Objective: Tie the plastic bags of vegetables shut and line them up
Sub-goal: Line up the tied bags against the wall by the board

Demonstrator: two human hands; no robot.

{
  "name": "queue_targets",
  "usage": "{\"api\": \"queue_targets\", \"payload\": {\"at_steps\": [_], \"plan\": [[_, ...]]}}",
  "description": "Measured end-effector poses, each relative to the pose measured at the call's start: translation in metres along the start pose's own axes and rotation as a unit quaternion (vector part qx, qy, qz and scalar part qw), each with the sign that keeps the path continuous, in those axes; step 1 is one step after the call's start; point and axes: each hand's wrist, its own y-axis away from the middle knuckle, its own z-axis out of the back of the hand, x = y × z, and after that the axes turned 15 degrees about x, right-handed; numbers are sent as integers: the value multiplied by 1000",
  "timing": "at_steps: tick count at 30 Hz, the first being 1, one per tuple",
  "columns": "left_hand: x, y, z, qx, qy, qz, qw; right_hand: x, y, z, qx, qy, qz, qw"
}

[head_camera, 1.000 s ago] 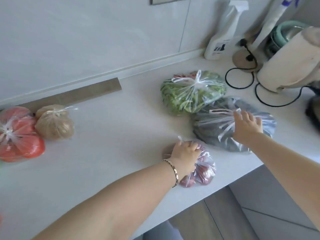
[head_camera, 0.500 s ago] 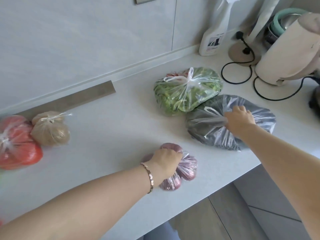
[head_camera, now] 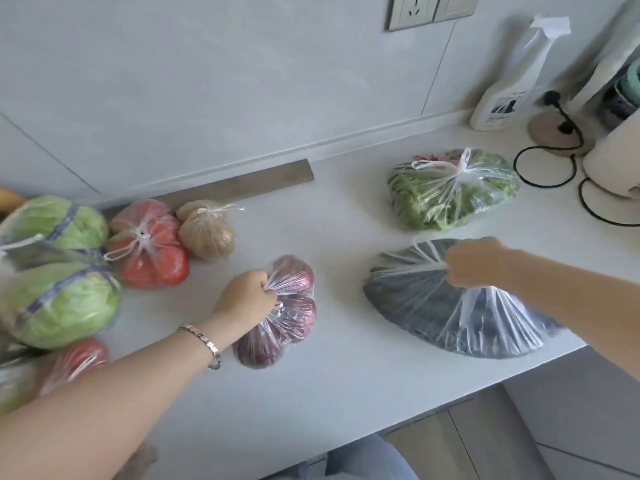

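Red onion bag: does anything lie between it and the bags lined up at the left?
Nothing visible. The left hand grips the red onion bag by its gathered top, and only bare counter separates it from the potato bag and tomato bag.

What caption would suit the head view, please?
Left hand grips the bag of purple-red vegetables, right hand the dark bag, on a white counter.

Domestic kitchen. A pale surface (head_camera: 346,393) runs along a grey tiled wall (head_camera: 207,81) fitted with a wall socket (head_camera: 410,10), and cabinet fronts (head_camera: 581,420) close the space beneath its front edge. On the surface stand a spray bottle (head_camera: 502,98) and a coiled black power cord (head_camera: 550,174), together with plastic bags of vegetables (head_camera: 450,192), among them cabbages (head_camera: 59,303) and tomatoes (head_camera: 149,251).
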Motion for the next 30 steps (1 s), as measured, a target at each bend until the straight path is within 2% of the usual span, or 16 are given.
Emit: {"api": "queue_targets", "payload": {"at_steps": [5,8,10,15,18,23,28,30], "plan": [[59,27,29,-52,19,41,998,103,16,21,-16,-104,76,992],[95,45,37,-87,12,82,993,154,27,35,1,-208,115,971],[119,52,38,-93,50,102,989,186,31,46,17,-256,150,955],[165,57,36,-122,131,122,976,245,40,69,31,-292,195,936],[185,57,39,-130,143,135,972,273,39,67,52,-308,199,929],[194,48,44,-103,121,147,976,299,34,66,50,-366,190,910],[193,36,49,-13,75,184,980,298,26,66,22,-443,164,881],[194,33,49,-1,63,188,980,299,23,65,17,-469,158,869]]}}
